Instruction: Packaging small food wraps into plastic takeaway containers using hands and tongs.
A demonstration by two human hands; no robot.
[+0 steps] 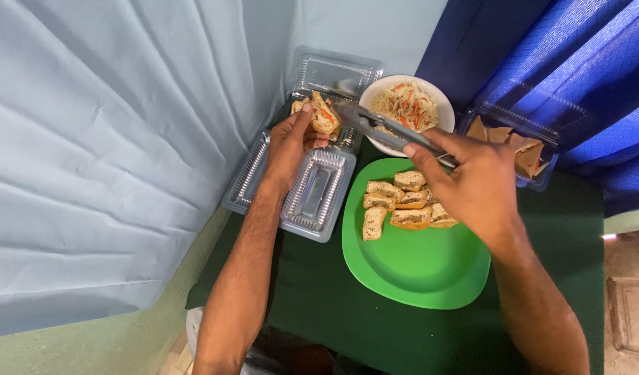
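Observation:
My left hand point(291, 142) holds a small split bun filled with shredded slaw point(321, 115) above an open clear plastic box. My right hand point(472, 182) grips metal tongs point(382, 128), whose tips reach toward the filled bun. Behind the tongs stands a white bowl of shredded cabbage and carrot slaw point(408, 105). A green plate point(416, 267) in front of my right hand carries several small filled buns point(401, 205) along its far side.
Two open clear plastic clamshell boxes point(318, 191) lie at the left on a dark green tablecloth point(319, 298). A clear box of brown triangular pastries point(524, 149) sits at the right. Pale fabric hangs at left, blue curtain at back right.

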